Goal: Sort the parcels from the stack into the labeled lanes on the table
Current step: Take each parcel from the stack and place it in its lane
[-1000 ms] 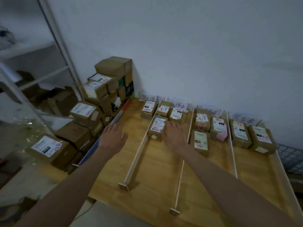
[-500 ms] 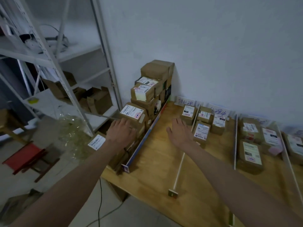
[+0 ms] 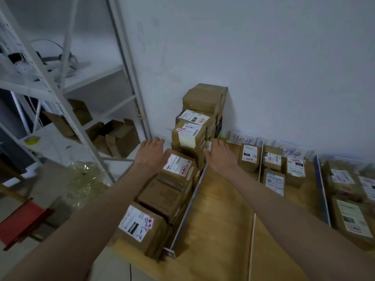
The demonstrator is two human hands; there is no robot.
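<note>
Both hands reached to the parcel stack (image 3: 194, 138)

The left hand (image 3: 151, 154) and right hand (image 3: 220, 157) are held spread, nothing gripped; the stack's row is run lengthwise toward the wall.

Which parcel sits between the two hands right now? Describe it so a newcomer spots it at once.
Find the stack of brown parcels against the white wall, left of the wooden table. Between the left hand and right hand sits the target parcel. Unlike its neighbours, a pale yellow slip hangs down its front.

White metal shelving unit (image 3: 67, 110) at left, holding open cardboard boxes (image 3: 113, 136). Red stool (image 3: 22, 220) on floor. Crumpled clear plastic (image 3: 85, 179) beside shelving.
</note>
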